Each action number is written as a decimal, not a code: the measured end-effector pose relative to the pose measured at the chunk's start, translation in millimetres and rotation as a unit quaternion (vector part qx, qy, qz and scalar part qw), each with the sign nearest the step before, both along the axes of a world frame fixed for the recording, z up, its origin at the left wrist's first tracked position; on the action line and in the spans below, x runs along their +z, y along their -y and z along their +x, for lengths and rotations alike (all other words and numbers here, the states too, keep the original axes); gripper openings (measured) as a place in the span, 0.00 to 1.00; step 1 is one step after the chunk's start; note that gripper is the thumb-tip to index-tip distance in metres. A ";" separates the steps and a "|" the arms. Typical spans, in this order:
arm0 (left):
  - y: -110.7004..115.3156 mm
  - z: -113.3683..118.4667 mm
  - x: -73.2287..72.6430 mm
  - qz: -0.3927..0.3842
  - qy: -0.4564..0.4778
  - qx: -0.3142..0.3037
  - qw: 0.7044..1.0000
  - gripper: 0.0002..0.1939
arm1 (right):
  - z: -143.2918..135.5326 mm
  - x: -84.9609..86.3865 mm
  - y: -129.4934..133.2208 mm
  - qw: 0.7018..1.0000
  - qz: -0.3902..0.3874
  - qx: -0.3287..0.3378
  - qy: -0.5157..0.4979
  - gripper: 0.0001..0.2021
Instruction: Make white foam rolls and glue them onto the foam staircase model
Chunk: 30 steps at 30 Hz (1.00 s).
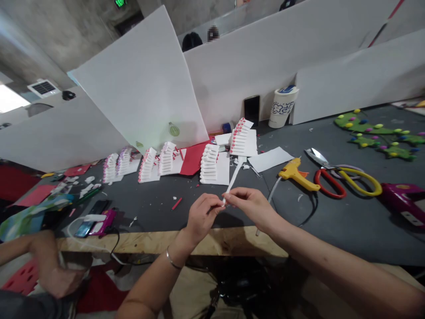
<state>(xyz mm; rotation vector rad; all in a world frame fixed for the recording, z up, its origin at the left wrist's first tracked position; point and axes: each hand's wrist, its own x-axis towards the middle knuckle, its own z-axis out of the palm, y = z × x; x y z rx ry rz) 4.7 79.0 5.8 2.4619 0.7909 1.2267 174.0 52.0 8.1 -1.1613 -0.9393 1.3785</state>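
My left hand (203, 214) and my right hand (251, 203) meet above the near part of the dark tabletop. Both pinch the lower end of a narrow white strip (235, 176), perhaps paper or foam. The strip slants up and away toward a white card bearing a fan of red-tipped white sticks (241, 138). Whether its far end touches that card I cannot tell. To the left, a similar row of white sticks (209, 165) lies on a white card. A yellow glue gun (299, 174) rests to the right of my right hand.
Large scissors (332, 177) and a purple tool (405, 201) lie at the right, with green pompom-dotted shapes (378, 128) behind. A lidded paper cup (282, 106) and a phone (252, 110) stand by the white partition (239, 71). Another person's hand (61, 279) is at lower left.
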 end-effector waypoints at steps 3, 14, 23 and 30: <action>3.0 2.2 -1.0 -0.003 0.010 0.016 1.000 0.03 | 1.2 3.4 -0.4 0.998 0.043 -0.009 0.050 0.12; 1.3 11.5 -4.5 -0.024 0.049 0.019 0.998 0.05 | 3.5 -1.7 -2.4 0.999 0.029 -0.018 0.029 0.12; 4.3 8.8 0.6 -0.153 0.083 0.025 0.984 0.03 | 2.2 -1.5 -0.8 0.999 0.021 -0.012 0.039 0.12; 5.4 9.0 0.2 -0.061 0.031 0.026 0.997 0.02 | 3.6 -5.8 -3.3 0.999 0.004 -0.010 0.036 0.13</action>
